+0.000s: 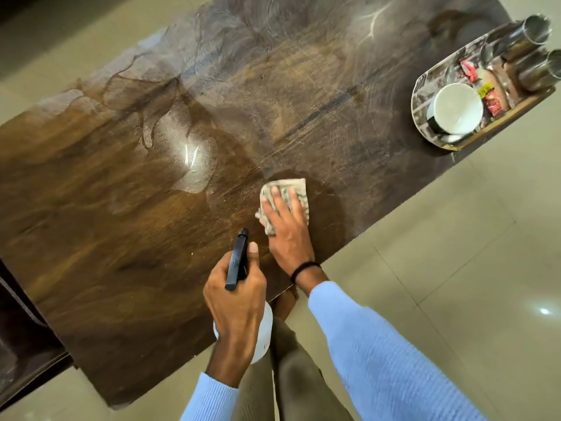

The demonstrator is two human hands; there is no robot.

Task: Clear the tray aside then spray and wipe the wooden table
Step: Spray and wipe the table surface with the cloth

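Note:
My right hand (pixel 287 227) lies flat with straight fingers on a folded grey cloth (pixel 299 189), pressing it onto the wooden table (pixel 121 238) near its front edge. A darker wet patch surrounds the cloth. My left hand (pixel 235 302) grips a white spray bottle (pixel 263 335) with a black nozzle head (pixel 236 259), held just above the table's near edge, left of the cloth. The oval tray (pixel 420 86) sits at the table's far right corner.
The tray holds a white cup (pixel 457 107), steel tumblers (pixel 516 38) and small red and yellow sachets (pixel 485 92). Streaks and wet smears cover the far half of the table. Pale floor tiles (pixel 455 268) surround the table; a dark piece of furniture (pixel 18 338) stands at the left.

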